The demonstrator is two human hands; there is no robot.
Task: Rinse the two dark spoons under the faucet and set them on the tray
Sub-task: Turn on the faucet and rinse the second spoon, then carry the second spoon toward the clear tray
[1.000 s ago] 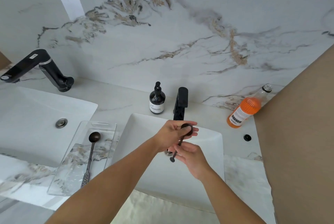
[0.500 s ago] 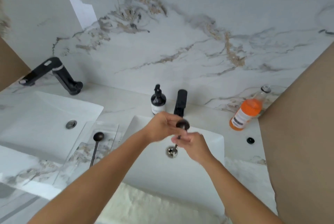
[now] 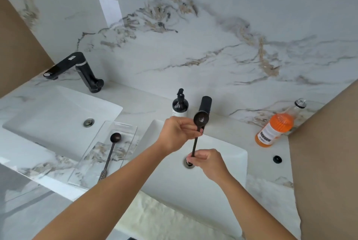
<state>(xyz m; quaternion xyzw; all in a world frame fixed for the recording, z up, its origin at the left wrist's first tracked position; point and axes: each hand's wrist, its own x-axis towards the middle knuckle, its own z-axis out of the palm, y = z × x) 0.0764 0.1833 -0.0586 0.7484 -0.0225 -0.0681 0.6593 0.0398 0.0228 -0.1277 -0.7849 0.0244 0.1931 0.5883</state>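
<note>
A dark spoon (image 3: 201, 119) stands nearly upright over the right sink (image 3: 228, 162), bowl up, just in front of the black faucet (image 3: 205, 104). My left hand (image 3: 177, 133) pinches its neck right under the bowl. My right hand (image 3: 208, 162) grips the lower end of its handle above the drain (image 3: 188, 163). I see no water stream. The second dark spoon (image 3: 111, 150) lies lengthwise on the clear tray (image 3: 124, 126) between the two sinks, bowl toward the wall.
A black soap dispenser (image 3: 180, 104) stands left of the faucet. An orange bottle (image 3: 275, 127) leans at the right, with a small black cap (image 3: 277, 159) on the counter below it. A second sink (image 3: 48, 115) and black faucet (image 3: 77, 69) are at the left.
The spoon has been raised and turned more upright, its bowl now facing me in front of the faucet. My left hand shifted from covering the bowl to pinching below it. The camera view tilted.
</note>
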